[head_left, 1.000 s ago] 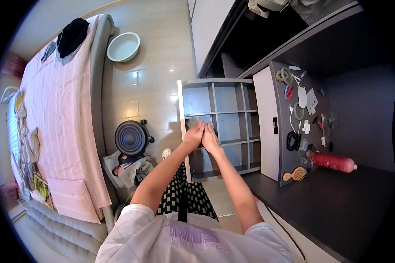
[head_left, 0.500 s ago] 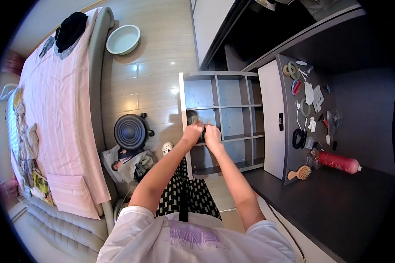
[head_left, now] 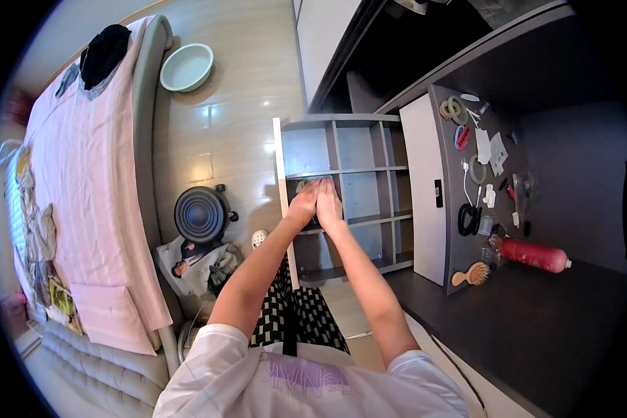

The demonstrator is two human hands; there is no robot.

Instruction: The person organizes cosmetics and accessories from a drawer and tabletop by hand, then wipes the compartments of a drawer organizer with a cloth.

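My left hand (head_left: 304, 203) and my right hand (head_left: 329, 201) meet inside a middle compartment of the pulled-out divided drawer (head_left: 281, 157). Their fingers are pressed together at the tips, and a small dark thing shows just below them, mostly covered by the hands. What the fingers hold is too hidden to name. Beside my left fingertips, against the drawer's front wall, lies a small greenish-grey bundle (head_left: 301, 186), partly hidden. Thin grey dividers part the drawer into several compartments.
At right, a desk top (head_left: 460, 268) carries tape rolls (head_left: 476, 169), cables, a hairbrush (head_left: 471, 274) and a red bottle (head_left: 533, 256). A black round stool (head_left: 200, 214), a bag (head_left: 202, 268) and a pale basin (head_left: 187, 67) stand on the floor. A pink-covered bed (head_left: 97, 209) fills the left.
Both hands have shifted slightly farther into the compartment, and the right fingers now lie straighter against the left. The whole view has moved a little, with the surroundings sliding left.
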